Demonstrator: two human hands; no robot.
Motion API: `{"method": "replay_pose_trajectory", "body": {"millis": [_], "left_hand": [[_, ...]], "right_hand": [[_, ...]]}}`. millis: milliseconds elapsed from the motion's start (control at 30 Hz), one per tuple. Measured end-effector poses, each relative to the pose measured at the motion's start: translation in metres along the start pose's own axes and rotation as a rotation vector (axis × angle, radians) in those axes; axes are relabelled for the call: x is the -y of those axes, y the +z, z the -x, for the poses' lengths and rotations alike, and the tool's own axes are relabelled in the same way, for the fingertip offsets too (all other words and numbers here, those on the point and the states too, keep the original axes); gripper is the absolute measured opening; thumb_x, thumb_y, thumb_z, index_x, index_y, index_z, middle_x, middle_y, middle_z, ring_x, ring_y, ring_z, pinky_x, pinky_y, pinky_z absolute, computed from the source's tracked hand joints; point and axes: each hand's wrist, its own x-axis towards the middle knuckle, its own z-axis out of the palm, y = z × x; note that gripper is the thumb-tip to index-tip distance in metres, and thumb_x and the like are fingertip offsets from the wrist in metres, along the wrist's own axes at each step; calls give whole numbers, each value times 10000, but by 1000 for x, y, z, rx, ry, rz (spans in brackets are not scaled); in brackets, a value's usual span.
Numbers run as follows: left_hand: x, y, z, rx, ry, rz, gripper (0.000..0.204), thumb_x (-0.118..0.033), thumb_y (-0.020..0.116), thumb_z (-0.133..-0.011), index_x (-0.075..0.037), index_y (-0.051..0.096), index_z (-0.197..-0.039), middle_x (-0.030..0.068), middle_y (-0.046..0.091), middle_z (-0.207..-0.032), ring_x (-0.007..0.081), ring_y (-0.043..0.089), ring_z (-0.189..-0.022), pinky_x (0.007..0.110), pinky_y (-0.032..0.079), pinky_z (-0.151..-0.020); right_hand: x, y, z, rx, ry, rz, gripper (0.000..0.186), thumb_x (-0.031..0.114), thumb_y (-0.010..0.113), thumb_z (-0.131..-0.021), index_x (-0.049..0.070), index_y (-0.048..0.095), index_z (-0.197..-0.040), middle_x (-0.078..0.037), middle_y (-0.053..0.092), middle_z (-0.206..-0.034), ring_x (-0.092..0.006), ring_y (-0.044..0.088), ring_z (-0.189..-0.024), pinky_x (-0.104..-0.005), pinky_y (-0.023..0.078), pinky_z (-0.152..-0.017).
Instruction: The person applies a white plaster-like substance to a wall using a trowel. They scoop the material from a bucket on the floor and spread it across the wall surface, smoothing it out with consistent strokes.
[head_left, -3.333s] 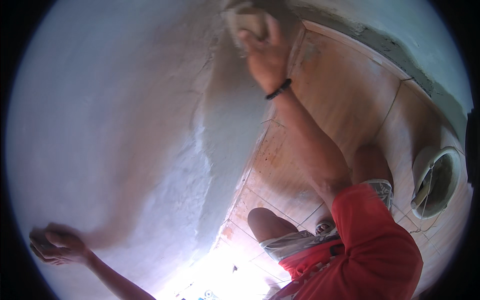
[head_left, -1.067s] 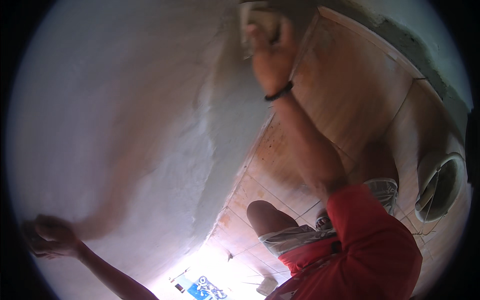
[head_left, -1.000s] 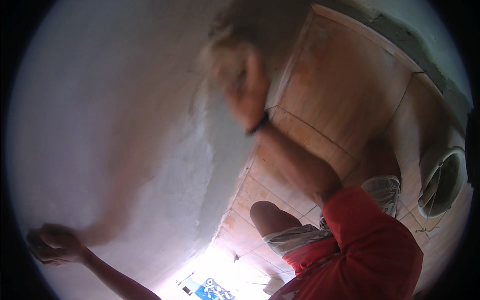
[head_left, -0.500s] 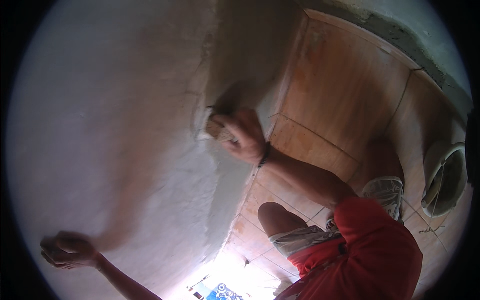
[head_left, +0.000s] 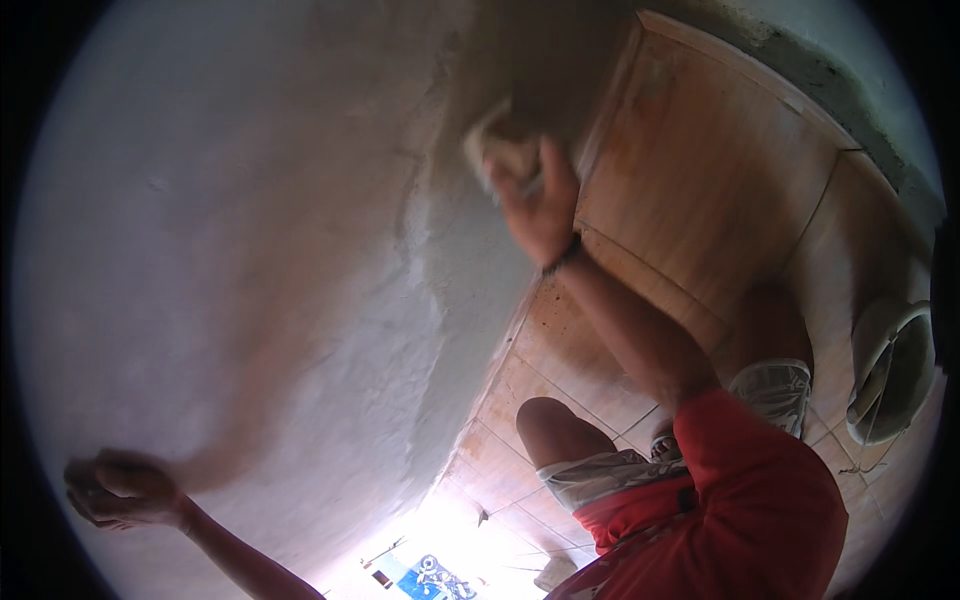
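My right hand (head_left: 540, 205) is closed round a pale, sponge-like block (head_left: 512, 155), blurred by motion. The block is up against a damp grey band of plaster (head_left: 470, 240) along the foot of the wall (head_left: 300, 250). A dark band circles my right wrist. Far to the left, my left hand (head_left: 125, 492) is beside the wall with its fingers curled. Shadow obscures what lies between those fingers.
Orange-brown floor tiles (head_left: 700, 150) meet the wall at a slanting edge. A pale bucket (head_left: 890, 375) with a wire handle lies at the right, something long inside it. My bent knees (head_left: 565, 435) are close to the wall. Bright light falls near the bottom, by a blue patterned thing (head_left: 435, 580).
My right hand has moved the block up and to the right along the grey plaster. My left hand has shifted slightly left and up, its fingers still curled.
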Motion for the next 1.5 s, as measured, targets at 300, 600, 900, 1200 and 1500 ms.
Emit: {"method": "replay_pose_trajectory", "body": {"millis": [300,600,900,1200,1500], "left_hand": [[-9,-9,-10,-54,114,-107,513,-376,601,-887,-156,421,-1314,99,448,-1280,267,481,-1092,434,457,-825],[-18,-10,-7,-18,-89,75,525,-486,450,-934,-159,411,-1343,117,407,-1334,276,420,-1184,479,376,-950],[-23,-14,-7,-20,-76,95,542,-522,355,-956,-155,397,-1353,121,396,-1351,277,379,-1242,500,349,-975],[-25,-10,-15,-82,-67,33,557,-509,408,-948,-119,415,-1346,124,427,-1320,271,421,-1213,468,367,-960],[-43,-13,-14,-45,-171,85,546,-505,364,-964,-127,390,-1357,124,419,-1338,291,395,-1234,500,345,-980]], "right_hand": [[66,-2,36,380,-447,23,557,181,709,-686,90,531,-1206,-88,470,-878,-270,489,-884,-444,374,-769],[27,-17,-104,-42,268,-232,341,286,687,-822,23,537,-978,-111,588,-869,-228,587,-773,-358,484,-639],[84,28,-42,151,-453,47,280,297,694,-797,83,552,-909,-64,526,-782,-220,531,-784,-396,420,-728],[20,5,-18,-66,135,-158,338,231,663,-817,22,526,-1043,-165,554,-971,-298,566,-911,-407,460,-777],[29,-28,-191,17,148,-182,437,357,703,-808,1,533,-999,-116,619,-907,-213,619,-762,-329,527,-638]]}}
